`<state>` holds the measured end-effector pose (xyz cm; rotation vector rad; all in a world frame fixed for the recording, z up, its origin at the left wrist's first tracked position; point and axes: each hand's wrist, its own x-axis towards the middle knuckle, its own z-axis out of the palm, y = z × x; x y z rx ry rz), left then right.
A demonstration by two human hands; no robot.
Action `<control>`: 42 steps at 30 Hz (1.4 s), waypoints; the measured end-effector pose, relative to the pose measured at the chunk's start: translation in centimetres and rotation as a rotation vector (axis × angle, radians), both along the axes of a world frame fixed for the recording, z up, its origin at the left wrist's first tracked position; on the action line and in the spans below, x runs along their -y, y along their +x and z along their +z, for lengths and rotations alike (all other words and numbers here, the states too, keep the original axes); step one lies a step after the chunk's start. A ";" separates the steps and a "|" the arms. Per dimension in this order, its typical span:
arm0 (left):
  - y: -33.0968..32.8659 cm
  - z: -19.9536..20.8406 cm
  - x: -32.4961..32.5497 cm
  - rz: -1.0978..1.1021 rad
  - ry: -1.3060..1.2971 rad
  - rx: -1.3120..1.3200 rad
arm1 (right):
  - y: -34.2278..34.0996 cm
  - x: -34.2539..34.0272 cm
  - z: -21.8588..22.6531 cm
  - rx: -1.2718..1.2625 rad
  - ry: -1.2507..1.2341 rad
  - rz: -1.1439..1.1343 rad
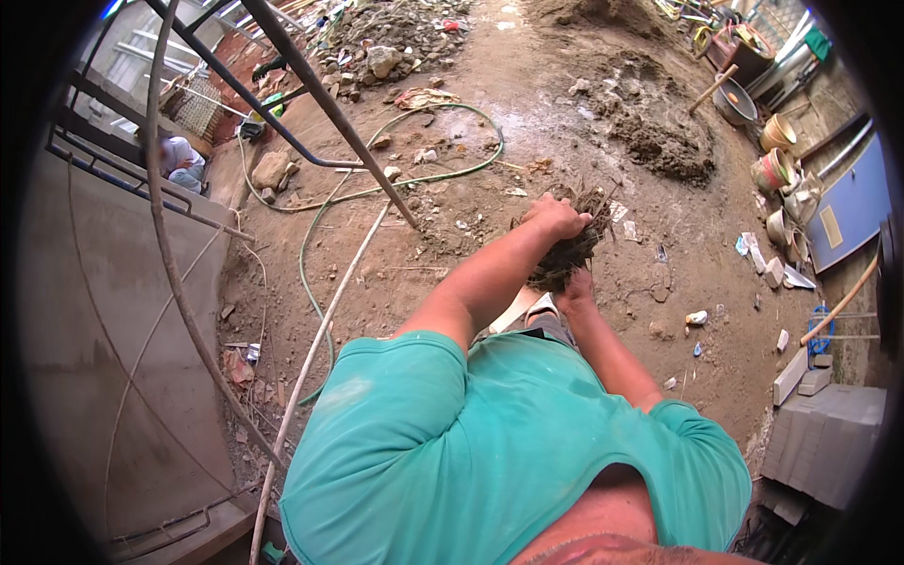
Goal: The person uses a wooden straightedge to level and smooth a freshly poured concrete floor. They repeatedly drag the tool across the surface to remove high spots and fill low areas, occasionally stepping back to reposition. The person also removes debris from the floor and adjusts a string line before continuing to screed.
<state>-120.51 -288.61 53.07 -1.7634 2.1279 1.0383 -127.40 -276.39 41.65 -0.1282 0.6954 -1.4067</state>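
We clasp the fibrous clump [569,256] with our left hand [559,218]; our right hand [576,290], grip unclear, supports its near side, presumably against crumbling.

From here I can't see most of the right grip's fingers: the dark fibrous clump [576,247] hides them, and its tangle is too fine for me to identify. A seated person [182,162] is partly blocked from me by the metal railing [139,188]. The view's dark rim crops my blue panel [855,202] and grey block stack [821,444].
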 end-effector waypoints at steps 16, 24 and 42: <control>-3.5 -3.5 29.7 0.169 0.086 -0.018 | -6.0 29.6 -2.2 -0.147 0.095 0.149; 3.9 -9.7 45.8 0.150 0.196 -0.048 | 0.7 44.6 -7.0 -0.213 0.136 0.129; 45.6 -25.8 61.1 1.063 -0.128 0.003 | 20.3 80.1 -18.5 -0.985 0.979 0.319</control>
